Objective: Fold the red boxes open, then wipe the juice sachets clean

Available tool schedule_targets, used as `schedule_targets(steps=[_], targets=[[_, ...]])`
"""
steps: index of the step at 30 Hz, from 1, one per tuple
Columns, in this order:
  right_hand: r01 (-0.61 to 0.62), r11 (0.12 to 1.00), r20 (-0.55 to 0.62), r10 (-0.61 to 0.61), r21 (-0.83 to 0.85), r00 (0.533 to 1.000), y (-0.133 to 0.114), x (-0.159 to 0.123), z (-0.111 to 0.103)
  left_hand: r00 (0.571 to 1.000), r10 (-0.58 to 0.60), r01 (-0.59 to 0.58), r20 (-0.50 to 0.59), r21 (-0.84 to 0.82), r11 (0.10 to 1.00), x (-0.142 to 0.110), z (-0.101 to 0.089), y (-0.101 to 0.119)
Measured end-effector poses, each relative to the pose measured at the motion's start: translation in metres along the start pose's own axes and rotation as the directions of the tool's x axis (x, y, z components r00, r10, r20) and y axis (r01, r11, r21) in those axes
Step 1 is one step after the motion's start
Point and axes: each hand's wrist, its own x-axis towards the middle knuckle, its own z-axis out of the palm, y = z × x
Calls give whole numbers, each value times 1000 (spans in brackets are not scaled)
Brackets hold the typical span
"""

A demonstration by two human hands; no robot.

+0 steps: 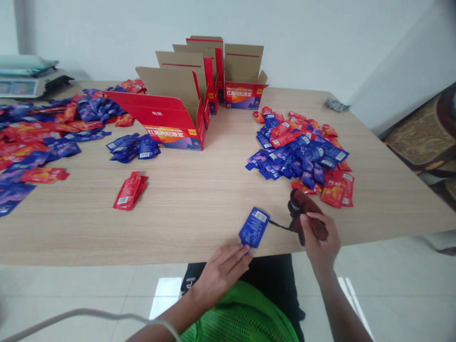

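A blue pouch (pixel 254 227) lies flat near the table's front edge, its barcode end pointing away from me. My left hand (pixel 224 266) rests at the edge with fingers stretched out, their tips touching the pouch's narrow neck. To the right, my right hand (pixel 322 237) is closed around what look like sunglasses (pixel 307 203), with reddish-brown lenses and a black frame. From them a thin black arm reaches left to the pouch's side. Beyond my right hand spreads a mixed pile of blue and red pouches (pixel 302 152), with a few red pouches (pixel 335 189) at its near edge.
Several open red printed boxes (pixel 174 128) stand at the back, lids up. Left of them lie a small stack of blue pouches (pixel 130 147), two or more red pouches (pixel 128 192) and a large mixed heap (pixel 39 133). A scale (pixel 28 85) and crumpled grey wrapper (pixel 337 104) sit farther back.
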Motion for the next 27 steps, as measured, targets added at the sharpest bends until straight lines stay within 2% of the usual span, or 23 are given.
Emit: schedule_targets(steps=[6, 11, 14, 17, 19, 21, 22, 24, 25, 26, 27], targets=[[-242, 970, -13, 242, 15, 970, 25, -29, -7, 987, -97, 65, 128, 234, 970, 6, 20, 8], [-253, 968, -22, 253, 4, 967, 29, -33, -1, 975, -140, 101, 171, 217, 971, 7, 20, 7], [-239, 971, -13, 239, 14, 971, 29, -32, 2, 986, -110, 95, 123, 121, 988, 1, 13, 1], [-226, 974, -20, 226, -6, 974, 29, -31, 3, 998, -63, 63, -5, -51, 997, -1, 0, -7], [-226, 974, -33, 225, -22, 974, 29, -31, 3, 984, -137, 112, -115, -200, 973, 3, -11, -13], [-233, 972, -45, 231, -28, 972, 28, -31, 3, 923, -342, 264, -179, -351, 898, 10, -24, -23], [-238, 971, -48, 236, -24, 971, 28, -32, 3, 867, -468, 368, -172, -413, 833, 15, -30, -29], [-247, 969, -49, 246, -14, 968, 28, -32, 4, 738, -671, 563, -71, -483, 671, 24, -42, -46], [-249, 968, -49, 248, -13, 967, 29, -33, 3, 688, -726, 632, 0, -492, 599, 28, -46, -56], [-251, 968, -47, 250, -16, 967, 29, -33, 3, 657, -751, 677, 70, -493, 546, 33, -50, -66], [-250, 968, -43, 249, -21, 968, 30, -34, 3, 647, -751, 702, 132, -489, 518, 37, -52, -77]])
